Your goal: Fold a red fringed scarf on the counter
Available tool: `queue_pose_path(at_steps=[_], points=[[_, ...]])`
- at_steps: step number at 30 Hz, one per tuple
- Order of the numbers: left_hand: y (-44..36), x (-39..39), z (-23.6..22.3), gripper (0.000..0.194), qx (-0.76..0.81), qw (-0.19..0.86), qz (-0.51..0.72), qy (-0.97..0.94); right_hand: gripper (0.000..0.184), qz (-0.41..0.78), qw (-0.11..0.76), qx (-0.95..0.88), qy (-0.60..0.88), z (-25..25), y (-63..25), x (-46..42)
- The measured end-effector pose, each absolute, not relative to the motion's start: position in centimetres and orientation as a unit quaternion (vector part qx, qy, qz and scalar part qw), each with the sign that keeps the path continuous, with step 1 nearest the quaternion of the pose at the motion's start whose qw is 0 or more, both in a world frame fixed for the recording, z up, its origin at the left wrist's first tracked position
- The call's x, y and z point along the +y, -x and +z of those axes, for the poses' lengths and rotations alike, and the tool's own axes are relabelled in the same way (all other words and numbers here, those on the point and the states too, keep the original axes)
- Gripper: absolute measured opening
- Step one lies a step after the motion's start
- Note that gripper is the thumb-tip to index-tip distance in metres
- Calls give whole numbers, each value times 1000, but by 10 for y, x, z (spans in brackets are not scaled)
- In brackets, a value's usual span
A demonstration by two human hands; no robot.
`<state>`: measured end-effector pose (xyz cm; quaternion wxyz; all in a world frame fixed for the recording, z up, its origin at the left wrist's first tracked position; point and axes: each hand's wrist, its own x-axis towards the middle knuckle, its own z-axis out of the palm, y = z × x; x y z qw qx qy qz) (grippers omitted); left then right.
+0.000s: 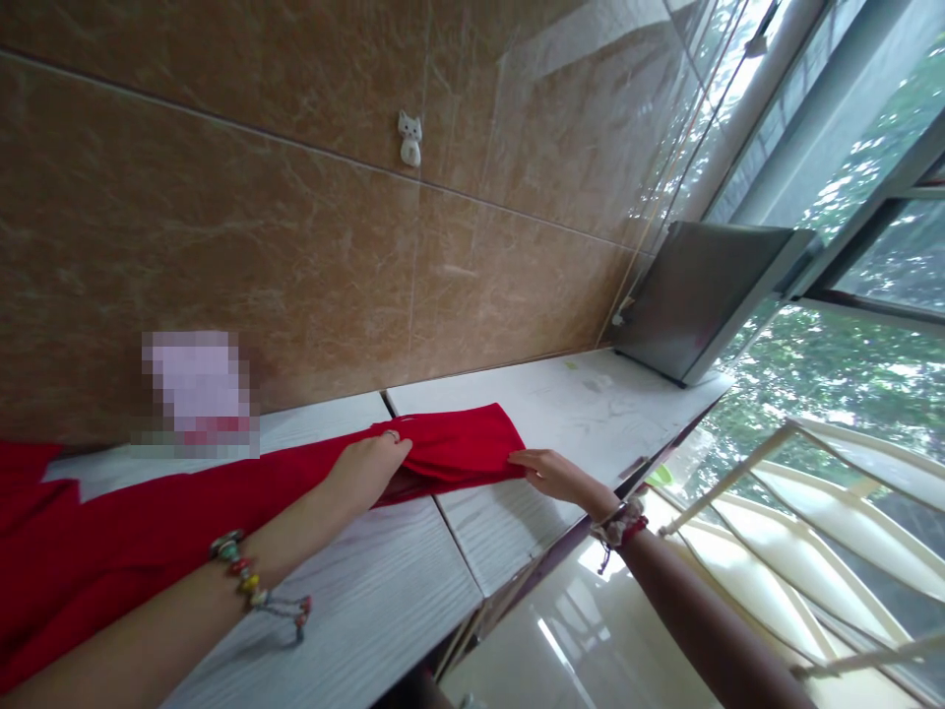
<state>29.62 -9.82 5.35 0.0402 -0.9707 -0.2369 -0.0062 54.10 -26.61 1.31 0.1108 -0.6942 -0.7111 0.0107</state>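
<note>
A long red garment (295, 492) lies stretched across the white wood-grain tabletop (354, 601), running from the left edge of the view to the middle. Its narrow end looks like a sleeve or a leg, with a dark fold opening beneath. My left hand (373, 463), with a beaded bracelet on the wrist, is closed on the cloth some way in from that end, its fingertips partly hidden. At the lower corner of the end, my right hand (550, 475) pinches the edge between thumb and fingers. A scrunchie and cords circle the right wrist.
Behind the table rises a brown tiled wall (295, 246) with a small white cat-shaped piece (410, 140). A blurred pale pink item (198, 379) stands against it. A dark grey panel-like box (701, 290) sits at the far end; a cream rack (783, 551) stands right, near windows.
</note>
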Motion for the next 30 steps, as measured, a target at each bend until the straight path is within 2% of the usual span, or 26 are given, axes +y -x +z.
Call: queue_pose_path(at_steps=[5,12,15,18,22,26,30], points=[[-299,-98,51,43,-218,24,24,975,31,-25,106,-724,681,16,-528,-261],[-307,-86,49,34,-240,-19,-30,970,30,-137,114,-697,695,-10,-477,-228],[-303,-78,55,37,-236,-3,-49,970,27,-148,96,-667,724,-14,-467,-215],[-295,-78,63,41,-244,36,-50,968,32,-150,100,-644,744,-10,-476,-214],[-289,-82,69,33,-220,91,-44,970,35,-133,110,-623,763,-5,-503,-230],[-288,-89,58,28,-164,116,-20,979,38,-148,124,-613,766,-11,-521,-251],[-290,-94,37,28,-146,120,5,982,38,-166,96,-618,762,-21,-526,-262]])
